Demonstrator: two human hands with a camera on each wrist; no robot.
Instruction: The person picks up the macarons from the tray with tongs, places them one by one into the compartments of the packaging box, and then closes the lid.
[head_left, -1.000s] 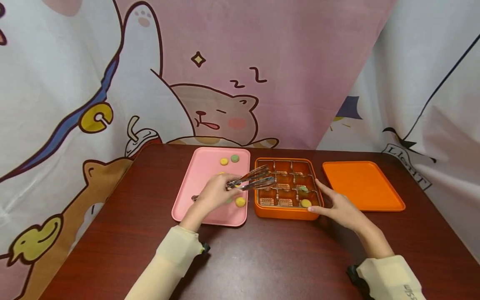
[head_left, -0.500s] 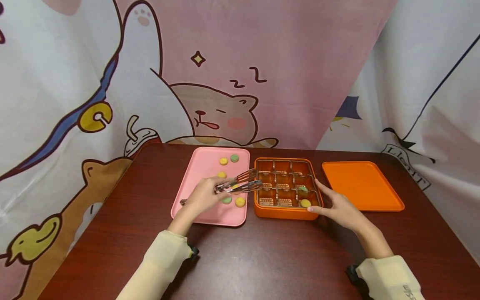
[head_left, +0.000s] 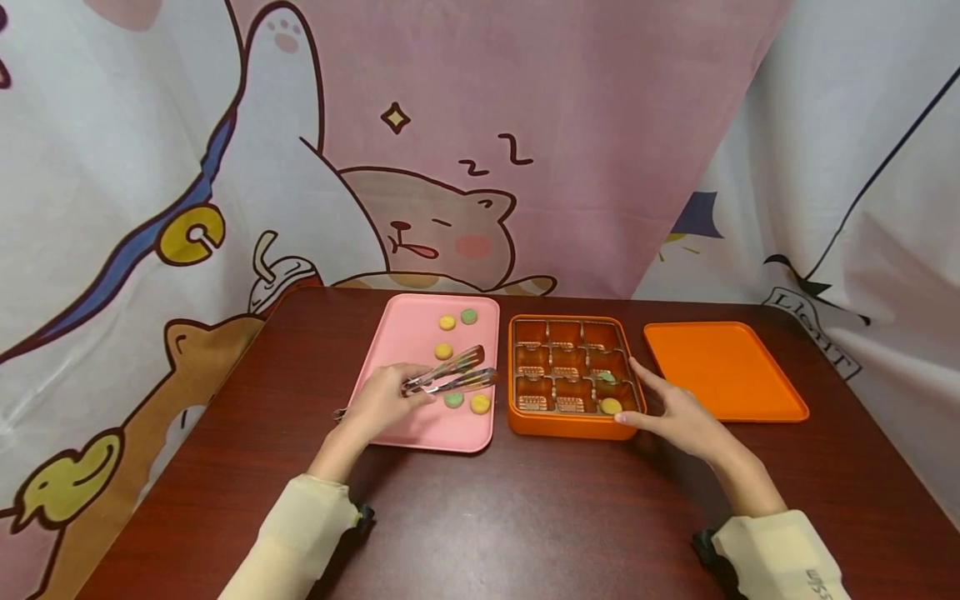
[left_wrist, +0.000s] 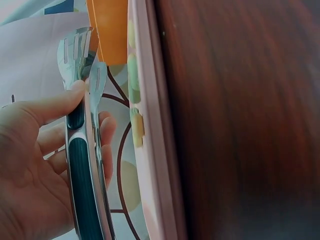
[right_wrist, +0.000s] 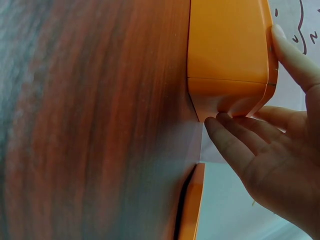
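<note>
My left hand holds a pair of metal tongs with dark handle inlays, thumb on one arm and fingers on the other. The slotted tips stand apart above the pink tray, where several small round macaron-like pieces lie, yellow and green. Whether the tips touch a piece beneath them is unclear. My right hand rests against the orange box, its extended fingers on the right side wall and its thumb at the front corner. The divided box has a yellow piece in its front-right compartment and a green piece behind.
An orange lid-like tray lies flat to the right of the box. All of these stand on a dark brown wooden table. Cartoon-printed cloth hangs behind the table and along both sides.
My left hand has drawn back to the left with the tongs, whose tips have moved from over the box to over the pink tray. The right hand and box stay in place.
</note>
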